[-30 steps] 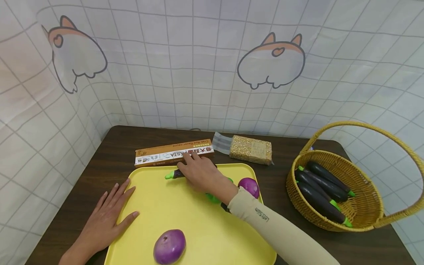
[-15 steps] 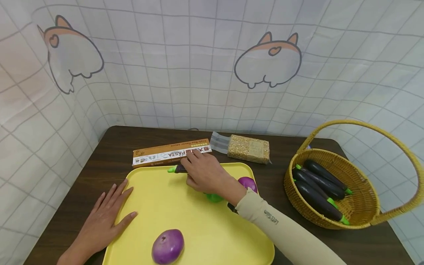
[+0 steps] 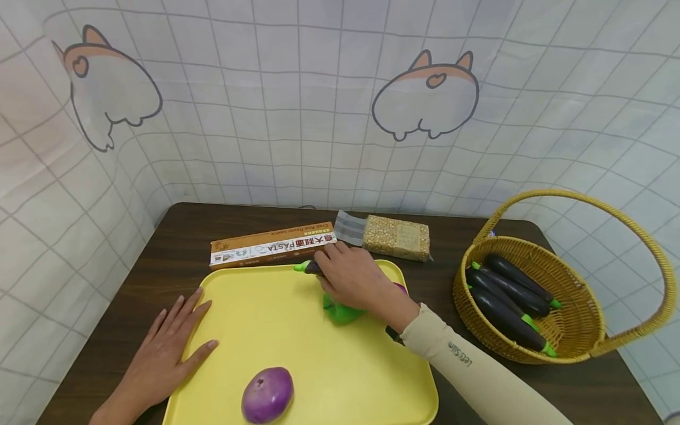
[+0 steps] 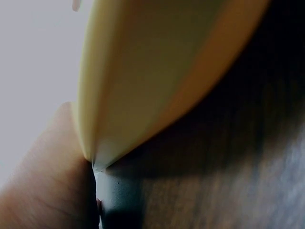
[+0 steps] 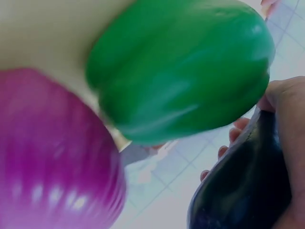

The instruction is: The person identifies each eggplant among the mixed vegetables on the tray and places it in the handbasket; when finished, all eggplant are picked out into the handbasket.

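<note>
My right hand (image 3: pixel 353 277) grips a dark eggplant (image 5: pixel 243 176) by its body at the far edge of the yellow tray (image 3: pixel 255 336). The eggplant's green stem end pokes out left of the fingers in the head view. Just below that hand lies a green bell pepper (image 3: pixel 340 311), partly covered by it. A purple onion (image 5: pixel 57 157) sits beside the pepper, mostly hidden by the wrist in the head view. My left hand (image 3: pixel 164 354) rests with fingers spread at the tray's left rim. Near the tray's front is a purple onion half (image 3: pixel 267 394).
A wicker basket (image 3: pixel 462 295) with a tall handle stands on the right, several eggplants (image 3: pixel 510 319) inside. Behind the tray lie a pasta box (image 3: pixel 271 245) and a bag of grains (image 3: pixel 395 237). A tiled-pattern curtain (image 3: pixel 265 118) backs the dark table (image 3: pixel 143 260).
My right hand has shifted to the right along the tray's far edge with the eggplant in its grip, uncovering more of the pasta box and pepper. The left hand stays put.
</note>
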Available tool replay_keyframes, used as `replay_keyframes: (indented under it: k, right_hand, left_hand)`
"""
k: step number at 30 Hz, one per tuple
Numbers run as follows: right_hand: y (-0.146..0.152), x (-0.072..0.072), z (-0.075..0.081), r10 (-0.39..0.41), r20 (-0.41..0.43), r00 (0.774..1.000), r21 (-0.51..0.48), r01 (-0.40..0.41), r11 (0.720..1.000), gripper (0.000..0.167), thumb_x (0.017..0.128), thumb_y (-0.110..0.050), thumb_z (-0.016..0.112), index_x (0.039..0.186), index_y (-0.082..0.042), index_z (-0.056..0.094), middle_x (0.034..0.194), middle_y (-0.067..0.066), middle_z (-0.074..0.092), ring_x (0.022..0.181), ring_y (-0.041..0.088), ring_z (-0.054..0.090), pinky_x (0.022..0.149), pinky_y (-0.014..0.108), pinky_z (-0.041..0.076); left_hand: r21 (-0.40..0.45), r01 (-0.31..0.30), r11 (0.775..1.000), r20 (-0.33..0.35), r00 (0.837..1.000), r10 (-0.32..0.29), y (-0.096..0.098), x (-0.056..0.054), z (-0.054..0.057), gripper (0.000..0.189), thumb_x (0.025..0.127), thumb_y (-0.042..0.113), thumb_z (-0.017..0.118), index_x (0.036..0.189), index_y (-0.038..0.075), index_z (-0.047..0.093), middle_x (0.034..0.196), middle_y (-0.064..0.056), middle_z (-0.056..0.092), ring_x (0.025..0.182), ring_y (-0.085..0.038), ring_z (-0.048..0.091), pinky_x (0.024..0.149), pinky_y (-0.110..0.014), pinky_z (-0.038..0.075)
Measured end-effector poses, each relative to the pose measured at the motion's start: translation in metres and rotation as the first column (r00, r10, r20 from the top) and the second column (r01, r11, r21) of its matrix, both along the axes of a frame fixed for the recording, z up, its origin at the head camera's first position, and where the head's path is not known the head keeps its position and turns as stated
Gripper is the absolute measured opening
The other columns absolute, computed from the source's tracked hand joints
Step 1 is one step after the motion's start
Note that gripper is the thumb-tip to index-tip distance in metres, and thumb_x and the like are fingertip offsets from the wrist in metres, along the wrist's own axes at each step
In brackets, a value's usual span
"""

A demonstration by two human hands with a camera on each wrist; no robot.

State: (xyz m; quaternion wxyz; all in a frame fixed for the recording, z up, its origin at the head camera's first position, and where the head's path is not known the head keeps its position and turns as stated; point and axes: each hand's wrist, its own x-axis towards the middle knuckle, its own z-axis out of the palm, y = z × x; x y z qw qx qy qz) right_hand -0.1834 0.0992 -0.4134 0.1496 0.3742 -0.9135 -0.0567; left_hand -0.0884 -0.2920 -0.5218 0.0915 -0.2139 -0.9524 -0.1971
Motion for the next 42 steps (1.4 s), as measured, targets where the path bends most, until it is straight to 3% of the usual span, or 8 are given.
replay_keyframes:
  k: [17, 26, 32, 37, 42]
  right_hand:
    - [0.069, 0.013, 0.016, -0.144, 0.036, 0.989, -0.007, 0.145, 0.989, 0.023, 0.105, -0.028, 0.064, 0.115, -0.008, 0.06, 0.092, 0.003, 0.064, 0.074, 0.018, 0.063, 0.049, 0.033, 0.051]
    - [0.114, 0.026, 0.023, -0.248, 0.065, 0.967, -0.041, 0.25, 0.967, 0.025, 0.103, -0.027, 0.065, 0.113, -0.005, 0.059, 0.088, 0.006, 0.062, 0.074, 0.023, 0.062, 0.051, 0.038, 0.052]
    - [0.15, 0.034, 0.022, -0.29, 0.1, 0.952, -0.074, 0.297, 0.952, 0.031, 0.102, -0.025, 0.067, 0.119, -0.001, 0.058, 0.088, 0.008, 0.062, 0.073, 0.025, 0.062, 0.05, 0.038, 0.052]
    - [0.176, 0.04, 0.018, -0.352, 0.125, 0.928, -0.072, 0.362, 0.929, 0.034, 0.103, -0.024, 0.067, 0.122, 0.001, 0.057, 0.088, 0.009, 0.063, 0.07, 0.024, 0.062, 0.051, 0.039, 0.053]
    - [0.197, 0.047, 0.018, -0.426, 0.202, 0.882, -0.058, 0.445, 0.894, 0.036, 0.104, -0.026, 0.065, 0.125, 0.001, 0.056, 0.088, 0.009, 0.063, 0.067, 0.021, 0.06, 0.053, 0.042, 0.053]
  left_hand:
    - [-0.002, 0.008, 1.0, -0.005, 1.0, -0.008, 0.0, -0.002, -0.002, 0.077, 0.103, 0.041, 0.068, 0.167, 0.013, 0.034, 0.176, -0.007, 0.014, 0.16, -0.037, 0.012, 0.127, -0.049, -0.004]
    - [-0.003, 0.008, 1.0, -0.01, 1.0, -0.008, 0.0, -0.002, -0.002, 0.078, 0.103, 0.042, 0.068, 0.167, 0.013, 0.033, 0.176, -0.007, 0.014, 0.16, -0.038, 0.012, 0.127, -0.049, -0.004]
    - [-0.001, 0.012, 1.0, -0.012, 1.0, -0.012, 0.001, -0.002, 0.0, 0.078, 0.103, 0.041, 0.068, 0.167, 0.013, 0.033, 0.176, -0.008, 0.015, 0.159, -0.039, 0.013, 0.127, -0.05, -0.004]
    - [-0.002, 0.01, 1.0, -0.01, 1.0, -0.01, 0.0, -0.002, -0.001, 0.078, 0.103, 0.042, 0.068, 0.167, 0.014, 0.033, 0.176, -0.007, 0.014, 0.159, -0.038, 0.012, 0.127, -0.049, -0.004]
    - [0.003, 0.01, 1.0, -0.011, 1.0, -0.01, 0.0, -0.002, -0.002, 0.078, 0.103, 0.041, 0.068, 0.167, 0.013, 0.033, 0.176, -0.007, 0.014, 0.159, -0.039, 0.013, 0.127, -0.05, -0.004]
